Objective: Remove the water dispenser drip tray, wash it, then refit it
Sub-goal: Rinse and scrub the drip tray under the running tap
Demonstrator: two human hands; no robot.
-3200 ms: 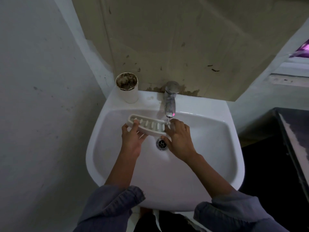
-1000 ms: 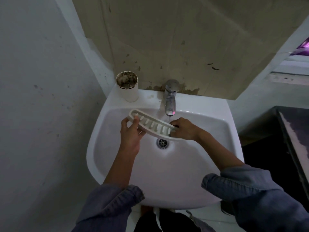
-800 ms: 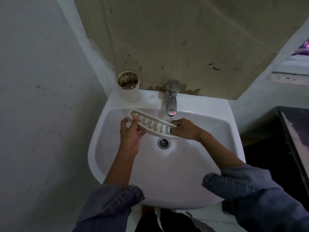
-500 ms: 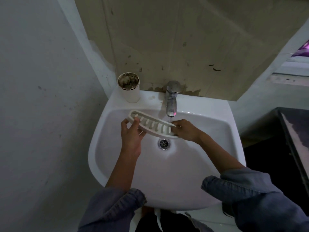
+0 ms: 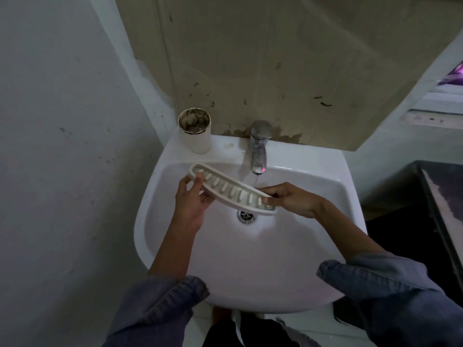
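Note:
The drip tray [image 5: 231, 190] is a long white curved piece with several oval slots, held over the white sink [image 5: 313, 246] with its slotted face up. My left hand [image 5: 191, 201] grips its left end, thumb on top. My right hand [image 5: 292, 199] pinches its right end, which sits lower than the left. A thin stream of water runs from the chrome tap [image 5: 259, 149] onto the tray near its right end. The drain [image 5: 246, 215] lies just below the tray.
A white cup [image 5: 196, 132] with a dirty inside stands on the sink's back left corner. A grey wall is close on the left, a stained beige wall behind. A dark counter edge [image 5: 436, 209] runs along the right.
My right hand shifted from the tray's front to its right end, and the tray has tilted, right end down, under the running water. Over the last second little has moved.

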